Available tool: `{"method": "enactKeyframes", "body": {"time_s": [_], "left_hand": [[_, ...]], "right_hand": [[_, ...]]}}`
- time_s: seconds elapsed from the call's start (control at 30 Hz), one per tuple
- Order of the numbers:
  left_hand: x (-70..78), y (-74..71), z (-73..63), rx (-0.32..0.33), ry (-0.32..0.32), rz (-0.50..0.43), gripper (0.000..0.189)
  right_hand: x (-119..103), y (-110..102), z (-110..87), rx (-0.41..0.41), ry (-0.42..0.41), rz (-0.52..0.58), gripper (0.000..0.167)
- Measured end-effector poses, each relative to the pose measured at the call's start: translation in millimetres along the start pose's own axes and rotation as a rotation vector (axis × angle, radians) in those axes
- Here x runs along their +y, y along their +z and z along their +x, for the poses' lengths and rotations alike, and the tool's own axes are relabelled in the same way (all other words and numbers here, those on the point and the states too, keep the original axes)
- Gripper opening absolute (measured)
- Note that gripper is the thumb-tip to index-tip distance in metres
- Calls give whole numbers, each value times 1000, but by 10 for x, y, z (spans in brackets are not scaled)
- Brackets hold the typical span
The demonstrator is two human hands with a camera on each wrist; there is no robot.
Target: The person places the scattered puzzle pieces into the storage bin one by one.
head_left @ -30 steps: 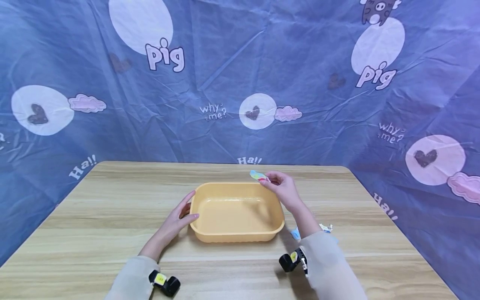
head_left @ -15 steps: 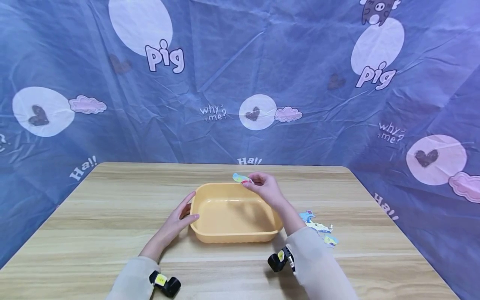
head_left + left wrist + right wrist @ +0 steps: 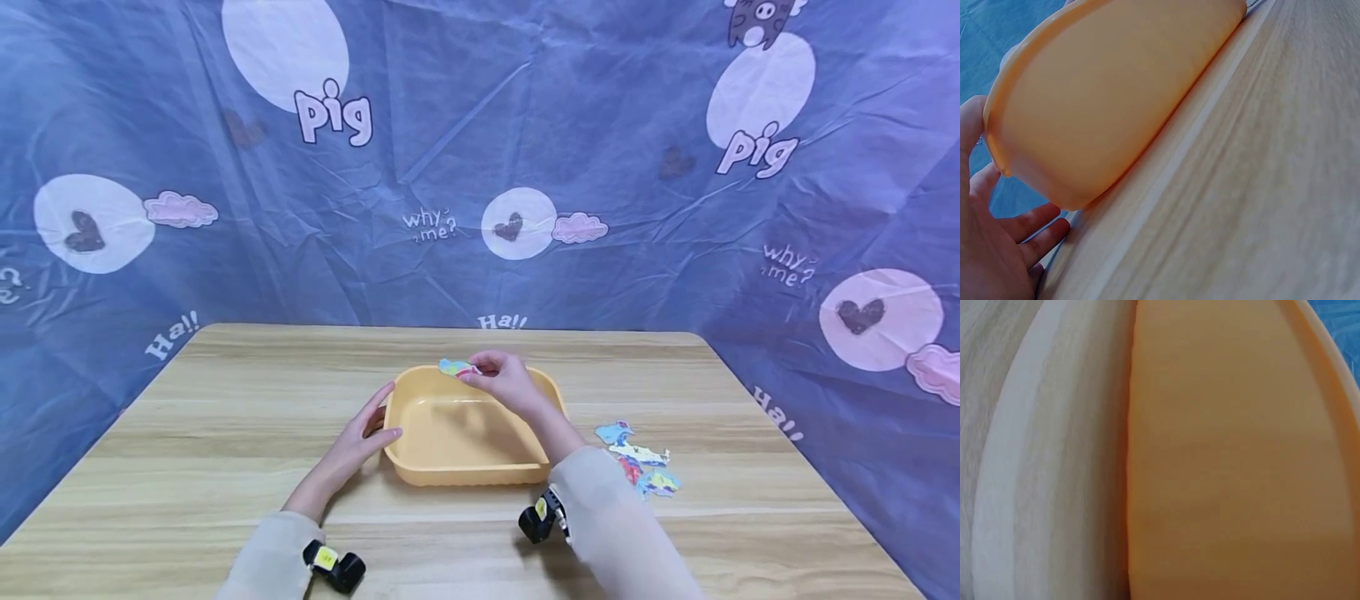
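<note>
A pale orange plastic basin (image 3: 472,477) sits on the wooden table, its interior bare where it shows. My left hand (image 3: 365,435) holds its left end, thumb over the rim and fingers along the outside wall. In the left wrist view, the thumb is at the rim and the other fingers (image 3: 1044,240) lie by the lower corner. Above the basin's far rim, my right hand (image 3: 504,383) pinches a flat, printed, irregular puzzle piece (image 3: 454,367) in blue, yellow and red. The right wrist view is filled mostly by the basin wall (image 3: 1235,456); the hand is hidden there.
Several similar printed pieces (image 3: 637,454) lie in a loose cluster on the table (image 3: 262,400), right of the basin. Behind the table hangs a blue patterned cloth (image 3: 450,283). A small black camera (image 3: 536,521) is strapped to each wrist.
My right hand has carried the puzzle piece leftward over the basin's far side, uncovering the pieces on the table at right. The left hand keeps its place on the basin.
</note>
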State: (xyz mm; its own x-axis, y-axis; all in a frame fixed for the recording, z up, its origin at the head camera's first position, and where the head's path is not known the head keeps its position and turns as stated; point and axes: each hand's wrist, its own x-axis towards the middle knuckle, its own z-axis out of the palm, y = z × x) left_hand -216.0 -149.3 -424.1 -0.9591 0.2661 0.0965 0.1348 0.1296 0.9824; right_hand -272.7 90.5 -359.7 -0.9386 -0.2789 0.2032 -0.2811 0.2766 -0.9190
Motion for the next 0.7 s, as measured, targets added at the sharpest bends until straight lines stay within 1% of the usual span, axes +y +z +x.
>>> {"method": "enactKeyframes", "body": {"time_s": [0.13,0.23,0.37,0.53,0.6,0.7], "left_hand": [[-4,-4,5,2,-2,-3,67],[-7,-5,9,6,-16,3,67],[-11,0,16,12,-26,6,66],[-8,2,19,13,-34,2,65],[-6,1,16,12,-40,3,65],[-4,-2,11,8,-35,3,65]], "right_hand": [[3,79,24,-27,-10,4,19],[5,133,39,-48,-15,10,21],[-12,193,47,-73,1,10,26],[-154,252,-6,-102,14,-2,26],[-223,272,-35,-113,6,-16,25],[-270,298,-50,-131,-14,-36,24]]}}
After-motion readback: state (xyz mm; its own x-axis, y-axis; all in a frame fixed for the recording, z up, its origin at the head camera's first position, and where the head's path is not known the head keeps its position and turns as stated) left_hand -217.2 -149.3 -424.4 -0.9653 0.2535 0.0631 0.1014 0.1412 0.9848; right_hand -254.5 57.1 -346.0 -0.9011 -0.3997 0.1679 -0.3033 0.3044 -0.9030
